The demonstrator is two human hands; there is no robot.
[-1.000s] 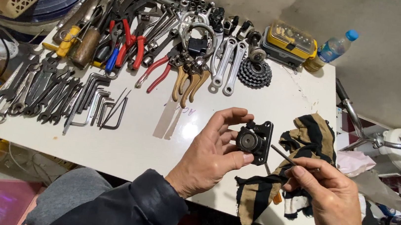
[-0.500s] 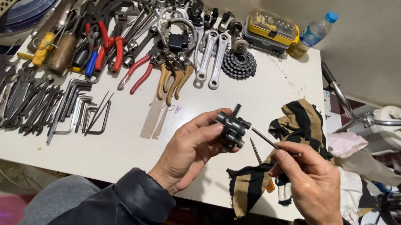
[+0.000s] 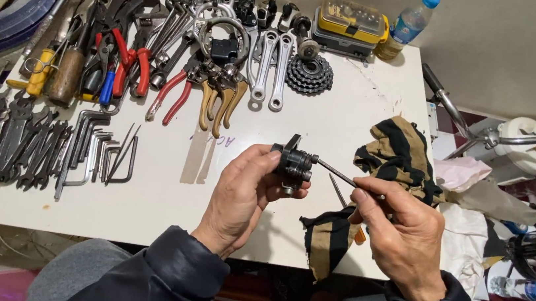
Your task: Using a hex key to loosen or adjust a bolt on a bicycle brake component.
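- Compared with a second ago the small black metal brake-caliper-like part (image 3: 293,164) has been turned, so its round face no longer looks up at the camera; the thin dark metal rod tool (image 3: 338,173) now meets its side, looks like it's being worked on.
- Left hand (image 3: 247,191) fingers are clamped round the part, held above the white bench (image 3: 162,206).
- Right hand (image 3: 402,234) fingers pinch the tool, just right of the part.
- Striped black-and-tan rag (image 3: 393,157) lies right of the part.

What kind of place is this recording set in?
Most likely a bicycle repair workshop: a white table laid out with wrenches and pliers, a toothed sprocket cluster beside two silver crank arms, and a bicycle handlebar at the right.
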